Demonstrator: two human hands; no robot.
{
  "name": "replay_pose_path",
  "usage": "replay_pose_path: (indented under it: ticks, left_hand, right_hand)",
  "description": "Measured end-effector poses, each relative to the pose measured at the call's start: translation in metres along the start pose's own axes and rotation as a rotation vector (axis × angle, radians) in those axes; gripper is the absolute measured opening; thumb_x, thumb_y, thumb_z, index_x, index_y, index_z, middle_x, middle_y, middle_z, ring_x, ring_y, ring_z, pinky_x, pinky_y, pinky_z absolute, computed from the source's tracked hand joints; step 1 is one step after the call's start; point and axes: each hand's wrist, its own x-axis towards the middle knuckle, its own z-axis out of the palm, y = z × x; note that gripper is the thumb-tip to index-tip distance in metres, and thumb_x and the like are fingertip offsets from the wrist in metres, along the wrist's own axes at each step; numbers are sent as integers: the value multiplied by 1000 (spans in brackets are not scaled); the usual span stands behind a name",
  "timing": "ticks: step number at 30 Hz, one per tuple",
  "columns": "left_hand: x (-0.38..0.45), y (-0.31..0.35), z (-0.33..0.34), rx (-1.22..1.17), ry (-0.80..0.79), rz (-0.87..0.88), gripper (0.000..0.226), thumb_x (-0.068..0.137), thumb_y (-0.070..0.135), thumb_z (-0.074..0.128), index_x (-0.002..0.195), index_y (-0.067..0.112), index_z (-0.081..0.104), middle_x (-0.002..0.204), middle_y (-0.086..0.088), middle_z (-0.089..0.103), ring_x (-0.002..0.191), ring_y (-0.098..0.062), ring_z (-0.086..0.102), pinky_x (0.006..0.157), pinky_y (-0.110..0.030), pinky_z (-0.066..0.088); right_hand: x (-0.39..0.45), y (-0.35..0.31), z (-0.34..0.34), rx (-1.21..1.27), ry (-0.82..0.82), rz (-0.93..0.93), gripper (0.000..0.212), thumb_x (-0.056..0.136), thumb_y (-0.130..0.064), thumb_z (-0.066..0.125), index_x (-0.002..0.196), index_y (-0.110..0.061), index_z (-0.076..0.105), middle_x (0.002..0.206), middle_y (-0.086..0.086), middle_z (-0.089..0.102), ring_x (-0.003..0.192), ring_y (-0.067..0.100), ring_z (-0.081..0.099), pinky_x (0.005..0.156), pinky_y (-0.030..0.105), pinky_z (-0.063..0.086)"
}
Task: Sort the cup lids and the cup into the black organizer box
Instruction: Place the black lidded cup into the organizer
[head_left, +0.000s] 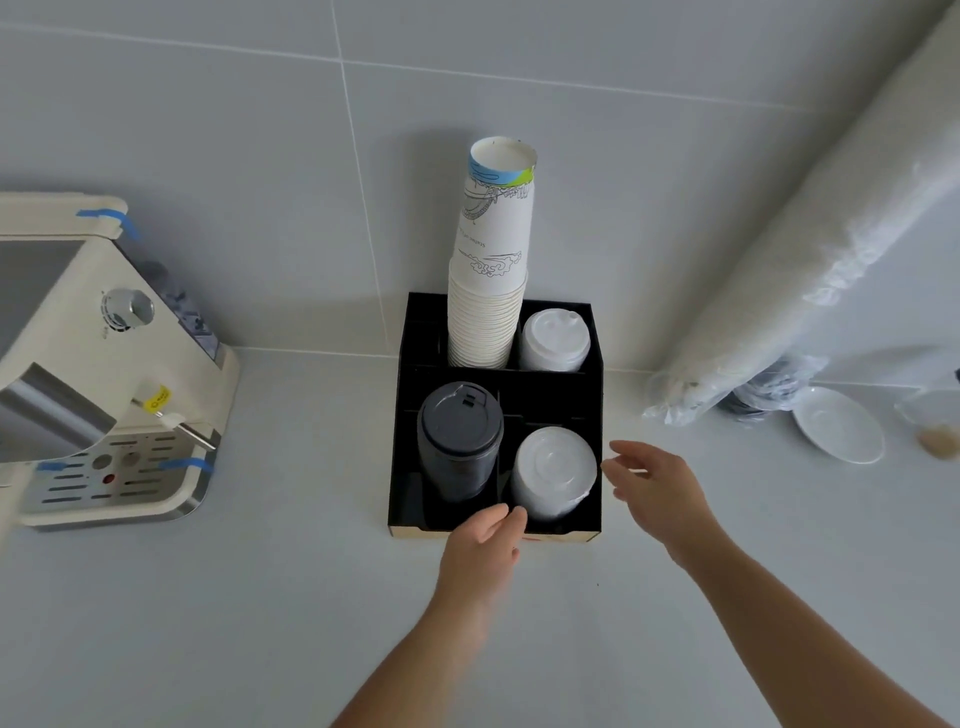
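The black organizer box (592, 384) stands against the tiled wall. A tall stack of white paper cups (491, 270) fills its back left slot. White sip lids (555, 340) are stacked in the back right slot. The front left slot holds black lids (460, 441), and a stack of clear flat lids (553, 475) sits in the front right one. My left hand (483, 545) rests at the box's front edge, fingers by the clear lids, holding nothing. My right hand (654, 488) hovers just right of the box, fingers spread and empty.
A cream espresso machine (98, 374) with blue tape stands at the left. At the right, long plastic sleeves of cups (810, 260) lean on the wall, above a white saucer (839, 426). The grey counter (208, 623) stretches in front.
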Motion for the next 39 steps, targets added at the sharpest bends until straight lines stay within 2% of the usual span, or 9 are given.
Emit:
replay_pose_path:
  ticks: [1,2,6,9,11,14,25,30,39]
  left_hand:
    - [7,2,8,38,-7,-10,60,79,41,62,120,7,35,81,-28,46,63,-13,41,78,-24,42]
    - [13,5,16,72,-3,-25,49,73,45,60,79,9,29,78,-25,33,64,-18,31,77,-28,37]
    - [35,14,44,101,47,-44,31,81,45,58,68,24,40,75,4,41,77,-19,44,78,-32,40]
    - [45,19,51,121,98,-25,11,89,40,55,84,31,51,85,10,50,77,-9,49,73,-30,42]
    - [51,20,54,148,101,-22,33,89,40,53,117,24,58,109,4,61,96,-14,56,83,-32,47]
    - [60,22,57,188,127,-18,45,90,37,50,132,20,53,123,-2,61,104,-18,57,86,-33,48]
    - [60,27,55,129,103,-8,35,92,30,53,126,21,56,110,8,58,98,-13,52,84,-30,40]
    - [41,25,43,134,65,-17,72,94,33,56,154,14,21,158,-2,32,144,-19,33,110,-33,30]
    - [12,53,46,358,-2,325,66,89,36,59,149,20,38,145,5,49,130,-4,49,105,-20,38]
  right_hand:
    - [0,5,1,3,1,7,42,89,-27,68,130,-19,65,102,-3,73,88,21,72,74,31,54]
    - [0,10,3,2,0,6,42,89,-27,68,130,-18,65,101,-4,73,84,20,72,69,28,52]
    - [3,16,13,-41,-13,-24,44,90,-24,67,134,-21,62,93,-5,73,73,15,74,62,24,52]
    - [6,14,18,-103,-25,-42,44,91,-22,66,135,-24,62,86,-4,72,64,15,73,49,20,48]
    - [9,12,20,-133,-26,-56,44,91,-21,65,135,-23,63,85,-2,73,66,21,74,47,20,48]
    - [12,12,23,-155,-3,-94,48,91,-19,63,139,-24,59,80,0,73,68,21,73,52,20,51]
    - [14,13,18,-198,-25,-130,48,91,-27,64,139,-26,59,77,-4,74,70,14,72,53,13,47]
    - [18,0,-1,-171,19,-167,46,90,-33,68,135,-26,63,83,-11,75,75,12,71,65,21,52]
    - [63,-59,-31,-189,153,-398,36,86,-30,74,119,-18,72,99,-2,74,89,15,69,85,20,48]
